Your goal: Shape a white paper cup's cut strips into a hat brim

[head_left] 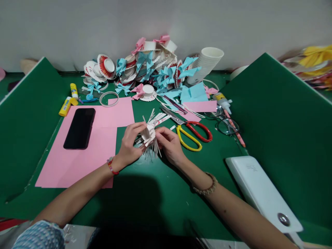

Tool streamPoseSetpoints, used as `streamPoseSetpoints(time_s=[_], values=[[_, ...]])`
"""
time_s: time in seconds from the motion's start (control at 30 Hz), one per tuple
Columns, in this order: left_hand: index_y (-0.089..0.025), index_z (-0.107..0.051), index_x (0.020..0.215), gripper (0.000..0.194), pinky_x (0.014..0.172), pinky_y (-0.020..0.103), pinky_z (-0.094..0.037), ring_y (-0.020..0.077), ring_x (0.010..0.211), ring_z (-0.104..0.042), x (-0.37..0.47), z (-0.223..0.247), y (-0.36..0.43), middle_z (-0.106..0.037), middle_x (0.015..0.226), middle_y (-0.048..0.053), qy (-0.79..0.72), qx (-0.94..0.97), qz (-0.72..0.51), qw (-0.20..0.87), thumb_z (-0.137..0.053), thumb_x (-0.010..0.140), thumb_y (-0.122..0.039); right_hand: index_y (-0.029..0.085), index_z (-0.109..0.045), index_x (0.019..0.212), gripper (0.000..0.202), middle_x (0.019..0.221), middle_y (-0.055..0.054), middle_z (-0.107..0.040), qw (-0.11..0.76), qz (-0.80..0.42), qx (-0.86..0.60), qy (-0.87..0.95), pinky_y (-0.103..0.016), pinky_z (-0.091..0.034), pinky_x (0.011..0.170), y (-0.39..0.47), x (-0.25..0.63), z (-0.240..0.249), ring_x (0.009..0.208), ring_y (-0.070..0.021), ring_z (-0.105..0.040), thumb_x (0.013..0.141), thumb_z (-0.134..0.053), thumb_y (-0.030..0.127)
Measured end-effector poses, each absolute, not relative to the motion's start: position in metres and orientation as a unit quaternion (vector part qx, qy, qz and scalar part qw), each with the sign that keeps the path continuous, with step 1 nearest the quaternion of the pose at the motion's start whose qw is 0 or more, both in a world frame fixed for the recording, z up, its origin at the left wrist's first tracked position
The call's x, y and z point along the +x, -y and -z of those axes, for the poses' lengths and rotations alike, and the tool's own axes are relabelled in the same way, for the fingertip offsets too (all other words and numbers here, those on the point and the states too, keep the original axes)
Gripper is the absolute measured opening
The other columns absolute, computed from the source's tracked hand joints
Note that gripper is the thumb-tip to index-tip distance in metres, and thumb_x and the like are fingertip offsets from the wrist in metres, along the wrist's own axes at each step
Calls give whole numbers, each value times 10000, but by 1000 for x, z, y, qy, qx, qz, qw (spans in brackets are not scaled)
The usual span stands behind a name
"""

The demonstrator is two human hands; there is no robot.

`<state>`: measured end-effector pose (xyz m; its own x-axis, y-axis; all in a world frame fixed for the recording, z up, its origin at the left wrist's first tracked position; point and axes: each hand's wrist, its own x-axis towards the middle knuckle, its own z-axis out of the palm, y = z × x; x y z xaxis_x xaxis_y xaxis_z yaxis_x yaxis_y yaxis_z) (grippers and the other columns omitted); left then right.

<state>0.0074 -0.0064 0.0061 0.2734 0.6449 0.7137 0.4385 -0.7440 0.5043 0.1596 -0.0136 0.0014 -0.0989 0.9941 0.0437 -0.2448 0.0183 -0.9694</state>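
Note:
Both hands meet at the middle of the green table (178,193) around a white paper cup cut into thin strips (149,134). Its strips fan outward, and a few show red print. My left hand (131,141) grips it from the left, fingers on top and thumb below. My right hand (169,143) pinches strips on its right side between thumb and fingers. Just right of the cup lie scissors (193,134) with one red and one yellow handle, blades spread a little. Part of the cup is hidden behind my fingers.
Pink paper sheets (103,152) lie left, under a black phone (80,128). Glue sticks (74,91) and a tape ring (109,99) sit behind. Paper-cup crafts with bows (147,69) are heaped at the back beside stacked cups (207,65). Glasses (228,126) and a white lamp (261,190) occupy the right.

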Motion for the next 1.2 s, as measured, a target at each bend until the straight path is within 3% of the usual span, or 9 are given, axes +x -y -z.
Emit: streamPoseSetpoints(time_s=[0.23, 0.47, 0.83, 1.2], values=[[-165, -507, 1122, 423, 862, 396, -509, 205, 1028, -573, 8, -7, 8, -584, 1080, 120, -345, 792, -494, 102, -688, 742, -209, 204, -503, 701, 272, 657, 24, -477, 562, -416, -430, 572, -244, -358, 546, 17, 157, -1, 589, -109, -427, 826, -532, 444], [-197, -547, 1052, 245, 868, 398, -500, 198, 1062, -541, 6, -10, 8, -555, 1105, 92, -340, 774, -520, 120, -564, 812, -150, 205, -510, 696, 288, 637, 28, -474, 555, -430, -447, 554, -244, -343, 526, 17, 157, 0, 564, -108, -409, 811, -541, 467], [-177, -571, 926, 118, 677, 285, -501, 148, 809, -574, 7, -13, 12, -595, 834, 42, -321, 788, -520, 72, -581, 816, -138, 203, -532, 696, 278, 589, 36, -466, 539, -444, -434, 570, -241, -326, 489, 19, 156, -3, 510, -98, -395, 803, -561, 458], [-166, -609, 832, 101, 666, 275, -491, 129, 760, -588, 8, -6, 14, -618, 772, 19, -344, 722, -577, 166, -598, 783, -78, 198, -586, 732, 119, 615, 19, -534, 528, -402, -453, 596, -250, -368, 507, 20, 156, -3, 521, -104, -448, 790, -568, 301]])
